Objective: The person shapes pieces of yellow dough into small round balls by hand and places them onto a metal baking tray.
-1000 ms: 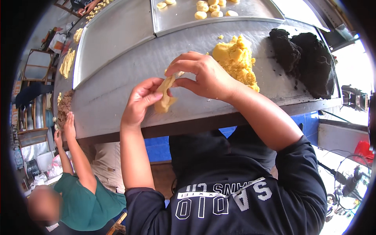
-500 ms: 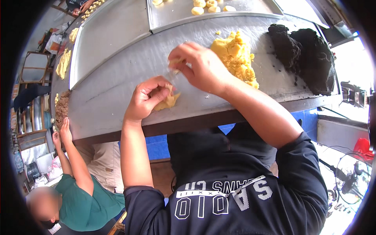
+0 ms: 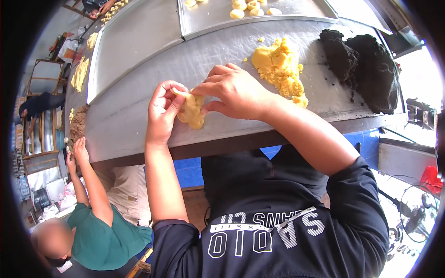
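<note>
Far left, a co-worker in a green shirt (image 3: 99, 236) has a hand (image 3: 79, 149) up at the table's edge by a brownish heap (image 3: 77, 124), not my concern. My left hand (image 3: 163, 113) is curled round the left side of the yellow dough piece (image 3: 192, 111), fingers half closed, thumb and forefinger pinching its upper left corner w/ the palm cupping it from that side. The piece sits on the steel table (image 3: 134, 111), near edge, just in front of me, flattened & a bit folded. My right hand (image 3: 235, 91) comes over from the right, fingertips bent down onto the top and right rim of the same piece, a loose pinch rather than a fist (can't see the pads underneath). Right of that, the big yellow dough heap (image 3: 279, 69), well apart from the piece, then the dark filling mound (image 3: 366, 65) at the far right. Small shaped pieces (image 3: 244, 6) sit on the tray (image 3: 208, 16) at the far side. I'd judge I'm mid-shaping: pressing or folding a portion. Next move prob. calls for even pressure from both sides so the edge doesn't tear.
</note>
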Demonstrator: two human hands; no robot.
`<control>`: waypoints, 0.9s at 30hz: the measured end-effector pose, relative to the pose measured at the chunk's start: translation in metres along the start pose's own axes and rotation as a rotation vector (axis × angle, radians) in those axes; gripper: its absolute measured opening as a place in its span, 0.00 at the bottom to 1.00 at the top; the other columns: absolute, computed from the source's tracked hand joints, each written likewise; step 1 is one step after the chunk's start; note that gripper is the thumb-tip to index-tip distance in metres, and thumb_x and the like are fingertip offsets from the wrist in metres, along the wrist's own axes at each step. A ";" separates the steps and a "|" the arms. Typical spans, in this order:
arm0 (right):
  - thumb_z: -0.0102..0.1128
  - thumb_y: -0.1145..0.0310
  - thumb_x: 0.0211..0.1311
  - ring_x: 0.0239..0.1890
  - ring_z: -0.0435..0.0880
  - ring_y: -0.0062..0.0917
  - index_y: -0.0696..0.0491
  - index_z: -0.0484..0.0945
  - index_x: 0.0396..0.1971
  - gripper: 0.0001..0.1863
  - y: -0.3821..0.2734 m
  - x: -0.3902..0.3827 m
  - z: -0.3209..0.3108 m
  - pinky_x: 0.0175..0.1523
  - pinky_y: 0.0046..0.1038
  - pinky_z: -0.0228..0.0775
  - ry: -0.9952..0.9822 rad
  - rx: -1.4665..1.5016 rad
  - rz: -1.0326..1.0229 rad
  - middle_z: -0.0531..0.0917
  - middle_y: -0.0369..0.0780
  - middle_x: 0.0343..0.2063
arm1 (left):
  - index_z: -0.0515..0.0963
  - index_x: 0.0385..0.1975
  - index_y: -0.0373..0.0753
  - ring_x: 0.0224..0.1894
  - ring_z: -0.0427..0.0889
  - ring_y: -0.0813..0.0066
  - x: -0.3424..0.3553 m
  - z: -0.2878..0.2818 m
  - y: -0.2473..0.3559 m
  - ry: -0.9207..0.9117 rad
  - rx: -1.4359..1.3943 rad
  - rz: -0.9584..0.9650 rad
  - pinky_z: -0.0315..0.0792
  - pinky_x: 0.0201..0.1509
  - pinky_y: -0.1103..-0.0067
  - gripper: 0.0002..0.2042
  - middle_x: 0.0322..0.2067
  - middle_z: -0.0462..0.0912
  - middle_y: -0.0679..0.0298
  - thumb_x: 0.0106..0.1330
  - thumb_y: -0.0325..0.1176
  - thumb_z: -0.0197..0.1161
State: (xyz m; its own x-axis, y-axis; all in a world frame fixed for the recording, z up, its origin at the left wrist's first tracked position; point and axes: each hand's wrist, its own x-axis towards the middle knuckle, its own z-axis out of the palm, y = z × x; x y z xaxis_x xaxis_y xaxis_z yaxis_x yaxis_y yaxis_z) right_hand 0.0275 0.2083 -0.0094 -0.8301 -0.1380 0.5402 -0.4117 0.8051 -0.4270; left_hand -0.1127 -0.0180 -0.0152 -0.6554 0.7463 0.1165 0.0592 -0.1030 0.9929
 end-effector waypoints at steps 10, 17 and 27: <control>0.74 0.69 0.73 0.49 0.93 0.43 0.49 0.87 0.56 0.14 -0.002 0.004 -0.001 0.55 0.43 0.85 0.086 0.299 0.249 0.94 0.42 0.41 | 0.80 0.56 0.38 0.53 0.85 0.78 -0.004 0.001 -0.002 -0.147 -0.047 -0.071 0.81 0.62 0.75 0.16 0.52 0.85 0.66 0.76 0.28 0.79; 0.74 0.74 0.72 0.44 0.94 0.38 0.51 0.88 0.59 0.17 0.000 0.004 -0.002 0.52 0.41 0.86 0.014 0.374 0.187 0.94 0.42 0.42 | 0.80 0.57 0.38 0.59 0.85 0.77 -0.005 0.007 0.000 -0.139 -0.218 -0.080 0.82 0.65 0.73 0.16 0.55 0.85 0.67 0.75 0.25 0.78; 0.72 0.74 0.77 0.43 0.94 0.33 0.54 0.89 0.54 0.10 0.000 0.008 -0.005 0.50 0.33 0.86 0.161 0.428 0.343 0.93 0.43 0.42 | 0.76 0.64 0.37 0.55 0.92 0.62 -0.003 0.006 -0.003 -0.132 -0.136 -0.145 0.87 0.61 0.66 0.16 0.51 0.89 0.58 0.84 0.32 0.70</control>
State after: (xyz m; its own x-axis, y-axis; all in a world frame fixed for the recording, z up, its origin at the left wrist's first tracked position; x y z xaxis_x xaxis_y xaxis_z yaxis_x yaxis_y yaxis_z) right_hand 0.0228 0.2104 -0.0019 -0.8891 0.2067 0.4084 -0.2723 0.4784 -0.8349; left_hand -0.1063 -0.0157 -0.0182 -0.5453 0.8381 -0.0164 -0.1362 -0.0693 0.9883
